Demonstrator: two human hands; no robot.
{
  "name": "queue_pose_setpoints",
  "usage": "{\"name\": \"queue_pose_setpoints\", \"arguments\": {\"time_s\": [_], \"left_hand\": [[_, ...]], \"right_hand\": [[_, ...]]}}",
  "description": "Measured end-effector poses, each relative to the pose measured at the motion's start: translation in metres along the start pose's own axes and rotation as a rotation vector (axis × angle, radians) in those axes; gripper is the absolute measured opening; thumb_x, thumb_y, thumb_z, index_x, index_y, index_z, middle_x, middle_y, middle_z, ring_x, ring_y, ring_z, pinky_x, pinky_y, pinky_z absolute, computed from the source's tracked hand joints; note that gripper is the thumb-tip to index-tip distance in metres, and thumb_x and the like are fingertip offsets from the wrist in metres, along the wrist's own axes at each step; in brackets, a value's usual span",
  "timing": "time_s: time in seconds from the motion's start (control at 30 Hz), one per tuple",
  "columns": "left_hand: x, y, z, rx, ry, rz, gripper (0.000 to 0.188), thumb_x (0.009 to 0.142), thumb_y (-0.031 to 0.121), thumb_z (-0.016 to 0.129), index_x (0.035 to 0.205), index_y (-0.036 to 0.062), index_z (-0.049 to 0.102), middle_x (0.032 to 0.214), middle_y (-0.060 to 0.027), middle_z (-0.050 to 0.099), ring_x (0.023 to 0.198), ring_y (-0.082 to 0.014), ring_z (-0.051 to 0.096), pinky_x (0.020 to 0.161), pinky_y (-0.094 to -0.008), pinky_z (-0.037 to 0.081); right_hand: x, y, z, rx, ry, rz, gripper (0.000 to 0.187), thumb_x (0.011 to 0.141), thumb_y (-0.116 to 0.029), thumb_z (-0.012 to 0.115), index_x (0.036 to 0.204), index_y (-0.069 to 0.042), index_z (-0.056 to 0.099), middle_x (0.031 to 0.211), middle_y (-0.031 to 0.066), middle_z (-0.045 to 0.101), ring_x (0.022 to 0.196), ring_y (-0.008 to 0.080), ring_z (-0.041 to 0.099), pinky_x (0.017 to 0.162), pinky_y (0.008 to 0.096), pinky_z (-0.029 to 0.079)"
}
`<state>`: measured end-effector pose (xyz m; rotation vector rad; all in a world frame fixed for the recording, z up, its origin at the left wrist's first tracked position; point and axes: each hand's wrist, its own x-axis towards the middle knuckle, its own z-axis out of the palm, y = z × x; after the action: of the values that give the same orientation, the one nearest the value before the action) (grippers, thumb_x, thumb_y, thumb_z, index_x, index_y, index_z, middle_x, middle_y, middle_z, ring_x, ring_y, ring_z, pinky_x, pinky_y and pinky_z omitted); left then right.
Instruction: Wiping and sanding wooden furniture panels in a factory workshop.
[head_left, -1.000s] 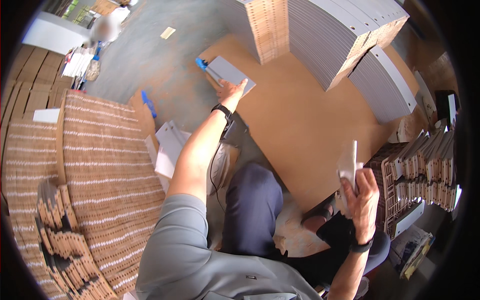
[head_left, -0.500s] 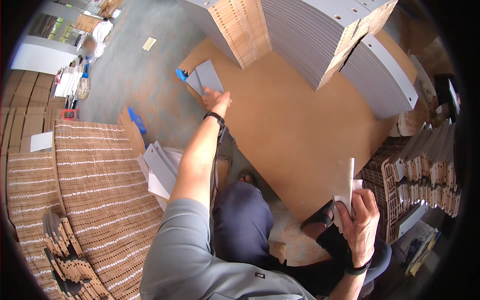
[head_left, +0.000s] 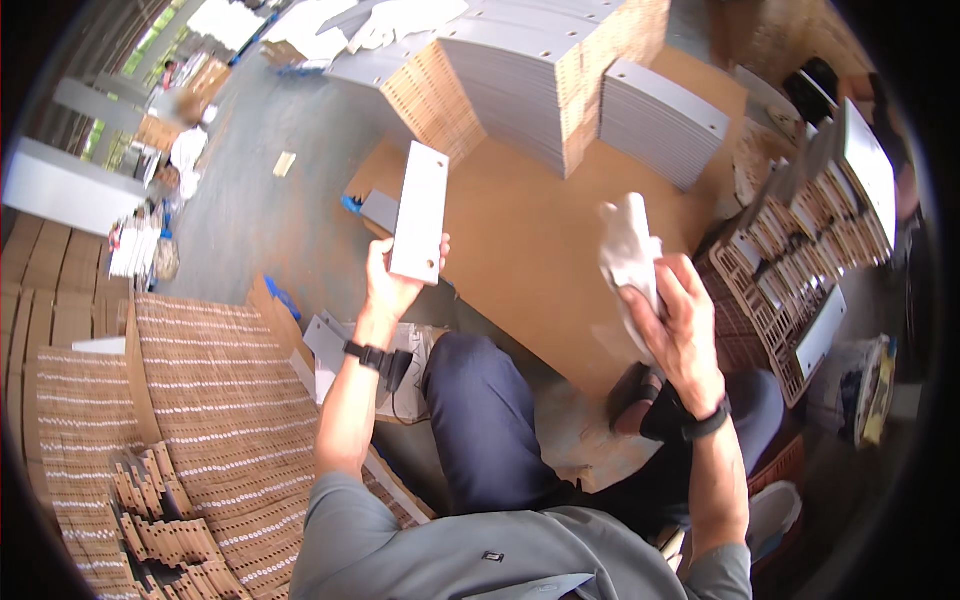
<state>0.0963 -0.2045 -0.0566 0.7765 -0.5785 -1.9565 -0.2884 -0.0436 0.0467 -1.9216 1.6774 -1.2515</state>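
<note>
My left hand [head_left: 392, 292] is closed round the lower end of a pale grey rectangular panel [head_left: 422, 205] with small holes near its ends, held up off the board. A folded white cloth [head_left: 628, 240] is gripped in my right hand [head_left: 682, 318], the thumb pressed along it; whether anything lies inside the cloth is hidden. Below both hands spreads a large brown board [head_left: 520, 225]. Behind the held panel, another grey panel [head_left: 380, 208] lies at the board's left edge, beside something blue [head_left: 350, 203].
Tall stacks of grey panels [head_left: 515, 95] stand at the board's far side, with a shorter stack [head_left: 665, 120] to the right. A brown plastic crate [head_left: 750, 290] holding more pieces is at right. Rows of stacked drilled pieces [head_left: 220, 400] fill the left.
My left hand has lifted a grey panel from the board's left corner and drawn it nearer. My right hand, with the cloth, has risen and moved farther over the board. The view has shifted.
</note>
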Motion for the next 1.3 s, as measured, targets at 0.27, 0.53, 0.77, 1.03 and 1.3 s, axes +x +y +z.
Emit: {"name": "queue_pose_setpoints", "arguments": {"time_s": [0.27, 0.53, 0.77, 1.03, 1.3], "left_hand": [[-0.107, -0.046, 0.147, 0.081, -0.182, -0.024, 0.066, 0.104, 0.051, 0.034, 0.145, 0.0029, 0.051, 0.139, -0.0141, 0.062, 0.129, -0.0289, 0.059, 0.108, -0.0465, 0.049], [-0.157, -0.073, 0.172, 0.226, -0.412, -0.346, 0.091, 0.086, 0.051, 0.057, 0.154, -0.0065, 0.037, 0.144, -0.0365, 0.049, 0.111, -0.0397, 0.064, 0.092, -0.047, 0.057], [-0.189, -0.089, 0.153, 0.103, -0.389, -0.181, 0.081, 0.089, 0.04, 0.058, 0.154, -0.0052, 0.041, 0.15, -0.0321, 0.046, 0.113, -0.0337, 0.062, 0.09, -0.0389, 0.055], [-0.156, -0.152, 0.192, 1.441, -0.01, 0.529, 0.113, 0.084, 0.038, 0.077, 0.163, -0.003, 0.007, 0.158, -0.0299, 0.029, 0.152, -0.0436, 0.023, 0.126, -0.0454, 0.019], [-0.168, -0.121, 0.148, 0.011, -0.187, -0.011, 0.067, 0.108, 0.054, 0.042, 0.151, 0.002, 0.043, 0.144, -0.013, 0.057, 0.132, -0.0251, 0.057, 0.112, -0.0423, 0.046]], "right_hand": [[-0.017, -0.054, 0.056, 0.23, 0.018, -0.534, 0.047, 0.076, -0.017, 0.084, 0.118, -0.007, 0.066, 0.12, 0.0103, 0.06, 0.112, 0.0325, 0.058, 0.096, 0.0454, 0.05], [0.029, 0.034, 0.014, -0.122, 0.534, -0.169, 0.024, 0.089, -0.019, 0.076, 0.109, -0.007, 0.072, 0.109, 0.015, 0.068, 0.108, 0.0368, 0.065, 0.088, 0.0444, 0.054], [0.01, 0.069, 0.016, 0.607, 0.3, 0.329, 0.031, 0.105, -0.033, 0.061, 0.103, -0.004, 0.069, 0.085, -0.0046, 0.062, 0.081, 0.0075, 0.054, 0.071, 0.026, 0.046], [-0.039, 0.009, 0.036, 0.945, -0.121, 0.496, 0.054, 0.103, -0.033, 0.067, 0.142, 0.002, 0.055, 0.132, 0.0101, 0.065, 0.118, 0.0184, 0.062, 0.102, 0.0338, 0.048], [-0.028, -0.01, 0.06, 1.152, -0.234, 0.528, 0.049, 0.097, -0.027, 0.075, 0.136, -0.001, 0.062, 0.123, 0.0046, 0.07, 0.11, 0.0165, 0.065, 0.098, 0.0343, 0.053]]}}
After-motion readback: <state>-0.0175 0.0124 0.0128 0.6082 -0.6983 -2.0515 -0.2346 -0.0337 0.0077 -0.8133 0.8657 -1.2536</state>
